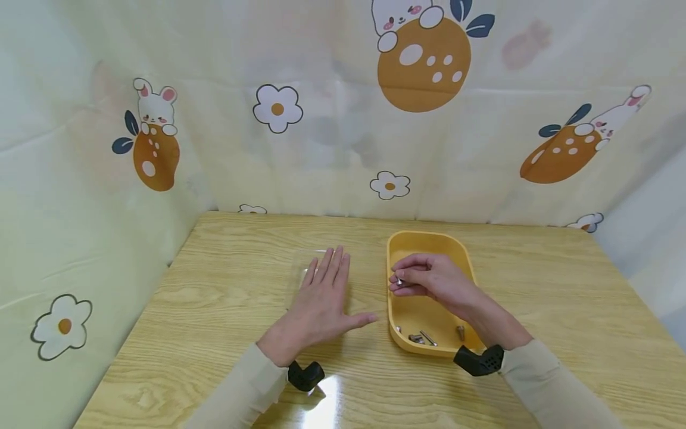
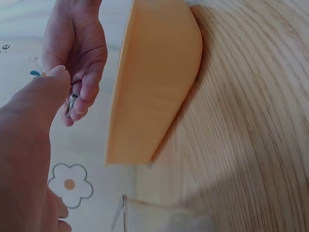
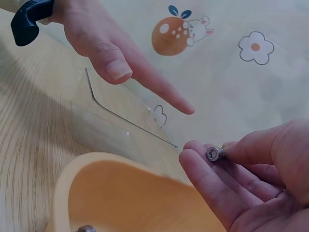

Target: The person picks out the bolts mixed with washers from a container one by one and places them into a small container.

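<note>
My right hand [image 1: 436, 280] pinches a small silver socket-head screw [image 3: 214, 153] between thumb and fingers, over the yellow-orange tray [image 1: 390, 307]. In the right wrist view the hex recess of the screw's head shows, while its shank is hidden by the fingers. My left hand [image 1: 324, 304] is held palm down with fingers straight and thumb spread out to the side, left of the tray. It overlaps a clear plastic container [image 1: 297, 277] in the head view, covering much of it. The container's thin rim [image 3: 130, 122] stands out in the right wrist view.
Several loose screws [image 1: 417, 339] lie in the near end of the tray, with another screw [image 1: 461, 332] by its right wall. Wood-grain table [image 1: 225, 286] surrounds the tray and container. A patterned curtain [image 1: 332, 149] hangs behind the table's back edge.
</note>
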A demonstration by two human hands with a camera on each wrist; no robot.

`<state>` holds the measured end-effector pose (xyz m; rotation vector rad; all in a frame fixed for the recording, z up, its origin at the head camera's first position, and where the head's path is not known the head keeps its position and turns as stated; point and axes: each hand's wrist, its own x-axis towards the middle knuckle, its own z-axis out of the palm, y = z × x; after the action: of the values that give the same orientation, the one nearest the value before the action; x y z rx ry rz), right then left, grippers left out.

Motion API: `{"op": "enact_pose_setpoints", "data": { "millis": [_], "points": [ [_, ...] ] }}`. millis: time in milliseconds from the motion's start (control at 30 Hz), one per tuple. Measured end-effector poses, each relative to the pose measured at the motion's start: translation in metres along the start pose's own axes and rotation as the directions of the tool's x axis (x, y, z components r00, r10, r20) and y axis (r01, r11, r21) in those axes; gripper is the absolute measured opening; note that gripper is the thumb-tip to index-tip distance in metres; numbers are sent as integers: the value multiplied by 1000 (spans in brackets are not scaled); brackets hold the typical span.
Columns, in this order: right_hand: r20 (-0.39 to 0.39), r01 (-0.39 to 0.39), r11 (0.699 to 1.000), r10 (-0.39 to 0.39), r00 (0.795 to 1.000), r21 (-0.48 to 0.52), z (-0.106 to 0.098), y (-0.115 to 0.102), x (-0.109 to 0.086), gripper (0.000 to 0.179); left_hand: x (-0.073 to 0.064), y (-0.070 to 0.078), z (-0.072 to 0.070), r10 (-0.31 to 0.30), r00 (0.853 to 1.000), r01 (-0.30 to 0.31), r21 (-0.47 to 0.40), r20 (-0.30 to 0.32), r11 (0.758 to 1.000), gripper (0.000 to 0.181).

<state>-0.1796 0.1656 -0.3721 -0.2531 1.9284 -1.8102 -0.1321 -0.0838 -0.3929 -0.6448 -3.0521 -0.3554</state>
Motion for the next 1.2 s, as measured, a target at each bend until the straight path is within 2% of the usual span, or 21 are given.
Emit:
{"op": "enact_pose_setpoints", "data": {
  "millis": [333, 700, 1200],
  "points": [
    [26, -7, 1000, 7, 1000, -11, 12, -2, 12, 28, -12, -18, -4, -38, 999, 38, -5, 10, 999, 115],
    [64, -4, 998, 7, 998, -61, 28, -4, 28, 32, -24, -40, -7, -91, 996, 91, -17, 14, 996, 115],
    [112, 12, 997, -4, 994, -70, 61, -16, 53, 23, -30, -61, -5, -130, 991, 131, -42, 23, 990, 117]
  ]
}}
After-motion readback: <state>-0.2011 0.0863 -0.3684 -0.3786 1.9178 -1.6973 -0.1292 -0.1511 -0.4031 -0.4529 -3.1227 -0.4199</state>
